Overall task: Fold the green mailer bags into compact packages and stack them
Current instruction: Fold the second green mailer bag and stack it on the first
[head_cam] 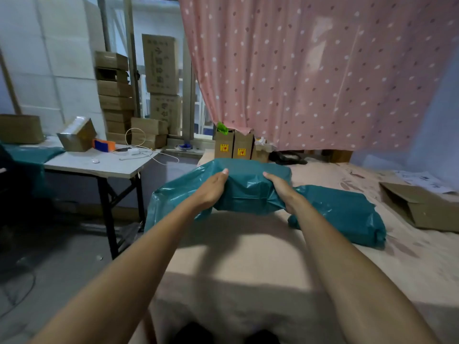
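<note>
A teal-green mailer bag (248, 189) lies across the far part of the pink bed (238, 256), bulging in the middle with loose plastic spilling off the bed's left side. My left hand (211, 188) presses its left part, fingers together and flat. My right hand (280, 188) grips its right end. A second green mailer package (345, 212), folded and plump, lies just to the right, touching my right wrist.
A flat cardboard box (422, 207) lies on the bed at the right. Small cartons (233, 146) stand at the bed's far end below a pink dotted curtain (310, 70). A white folding table (99, 162) with boxes and cables stands left.
</note>
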